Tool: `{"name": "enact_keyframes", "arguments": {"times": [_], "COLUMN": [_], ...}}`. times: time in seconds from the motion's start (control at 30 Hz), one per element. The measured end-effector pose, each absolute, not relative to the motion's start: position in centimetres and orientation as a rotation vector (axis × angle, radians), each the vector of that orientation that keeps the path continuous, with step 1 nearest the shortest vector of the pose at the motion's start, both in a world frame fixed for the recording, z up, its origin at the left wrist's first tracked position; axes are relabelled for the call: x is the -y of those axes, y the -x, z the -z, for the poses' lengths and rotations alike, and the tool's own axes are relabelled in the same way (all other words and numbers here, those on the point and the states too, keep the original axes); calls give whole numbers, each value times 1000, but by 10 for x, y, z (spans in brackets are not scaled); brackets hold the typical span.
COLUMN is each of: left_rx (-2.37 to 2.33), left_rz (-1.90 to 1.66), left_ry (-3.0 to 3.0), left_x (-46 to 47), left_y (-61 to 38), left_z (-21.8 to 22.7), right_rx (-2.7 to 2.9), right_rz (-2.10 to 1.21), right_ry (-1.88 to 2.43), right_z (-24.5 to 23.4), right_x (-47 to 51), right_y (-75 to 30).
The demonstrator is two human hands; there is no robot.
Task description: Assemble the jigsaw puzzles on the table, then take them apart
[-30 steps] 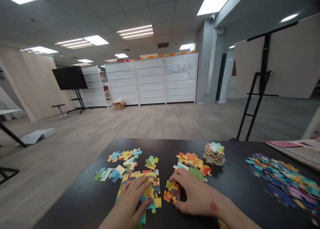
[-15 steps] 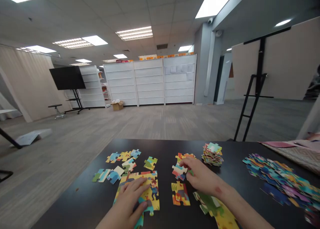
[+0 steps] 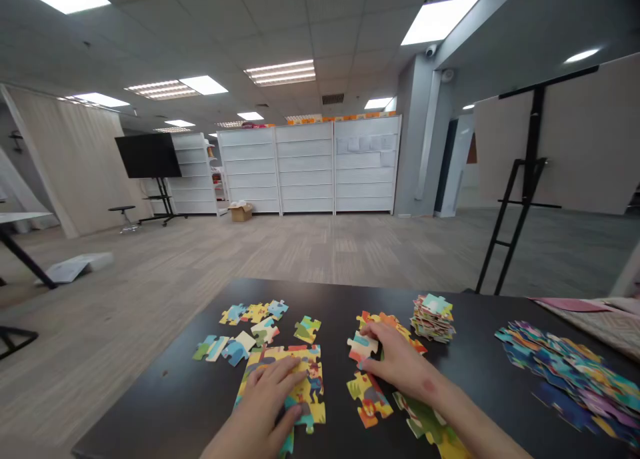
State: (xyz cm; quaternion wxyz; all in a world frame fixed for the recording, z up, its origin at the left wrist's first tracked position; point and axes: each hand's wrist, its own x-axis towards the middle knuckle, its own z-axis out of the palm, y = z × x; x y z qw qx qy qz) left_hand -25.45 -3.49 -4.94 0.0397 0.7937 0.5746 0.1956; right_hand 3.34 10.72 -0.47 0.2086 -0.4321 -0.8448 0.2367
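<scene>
Okay, the left hand (image 3: pixel 267 402) lies flat, fingers spread and released, pressing on the assembled jigsaw section (image 3: pixel 315 379). Over to the right hand (image 3: pixel 400 369), pinching a loose white-and-red jigsaw piece (image 3: pixel 361 347) on the black table (image 3: pixel 190 399), fingers clenched at its edge! Stacked pieces (image 3: pixel 433 317) sit at its one o'clock, a colourful heap of pieces (image 3: pixel 565 379) at three o'clock.

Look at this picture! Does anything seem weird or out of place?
Yes, two things. The right hand has a small red mark near the wrist; it's too small to tell what it is. A white panel is lying on the floor all by itself, when it looks like it belongs somewhere else.
</scene>
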Motion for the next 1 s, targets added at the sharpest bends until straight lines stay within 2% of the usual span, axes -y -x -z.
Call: {"name": "enact_keyframes", "arguments": {"times": [0.37, 0.47, 0.63, 0.73, 0.9, 1.0], "left_rx": [-1714, -1512, -1291, -1228, -1517, -1805], "left_rz": [-570, -450, -533, -486, -539, -548], "left_ry": [-2451, -2546, -2577, -2576, -2418, -2262], "left_x": [37, 28, 17, 18, 26, 29], "left_y": [223, 193, 159, 159, 187, 204], "left_z": [22, 35, 70, 61, 14, 4], "right_rx": [2088, 2050, 2094, 2136, 2338, 2437], "right_rz": [-896, -941, -887, -921, -781, -738], "right_ry": [984, 948, 991, 965, 934, 949], "right_z": [26, 35, 33, 27, 19, 16], "right_x": [-115, -117, -113, -107, -93, -88], "right_y": [-15, -11, -9, -6, -3, -3]}}
